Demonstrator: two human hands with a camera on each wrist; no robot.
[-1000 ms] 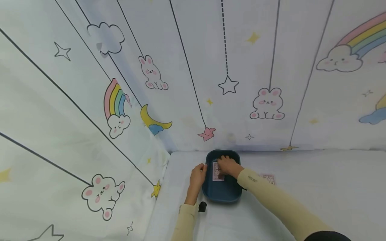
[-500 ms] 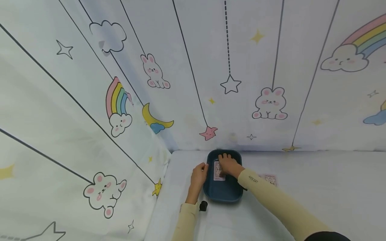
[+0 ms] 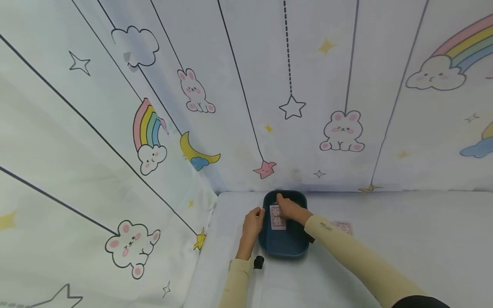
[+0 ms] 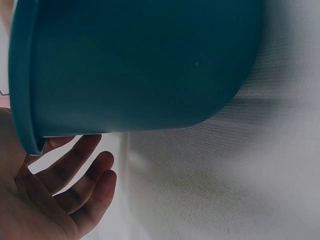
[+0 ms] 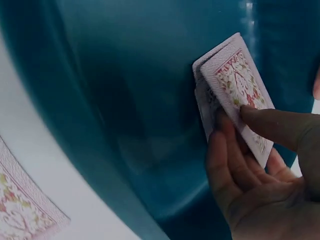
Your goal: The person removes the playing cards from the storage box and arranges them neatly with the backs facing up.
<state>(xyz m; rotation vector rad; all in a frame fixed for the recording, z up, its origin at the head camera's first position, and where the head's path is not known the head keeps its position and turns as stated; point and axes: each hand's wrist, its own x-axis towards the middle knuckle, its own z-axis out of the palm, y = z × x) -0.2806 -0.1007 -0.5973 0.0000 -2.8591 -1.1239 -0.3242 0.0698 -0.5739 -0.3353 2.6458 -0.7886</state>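
A deep teal plastic tub (image 3: pixel 285 248) stands on the white table against the wall. My left hand (image 3: pixel 253 223) is at its left side; in the left wrist view this hand (image 4: pixel 55 195) holds the rim, fingers bent beneath it, thumb hidden. Inside the tub, my right hand (image 3: pixel 291 209) is at a small stack of playing cards (image 3: pixel 276 220) with pink patterned backs. The right wrist view shows the right hand (image 5: pixel 265 170) pinching these cards (image 5: pixel 242 85) between thumb and fingers, tilted up above the tub floor. How many cards it holds, I cannot tell.
Another patterned playing card (image 3: pixel 344 227) lies on the table right of the tub, partly behind the right sleeve (image 3: pixel 346 250). A small black object (image 3: pixel 259 262) sits beside the left wrist. A wall cloth (image 3: pixel 246 85) with cartoon drawings rises behind and to the left.
My right hand has turned from fingers spread over the cards to thumb uppermost, and more of the cards' backs shows. The left hand stays at the tub's side.
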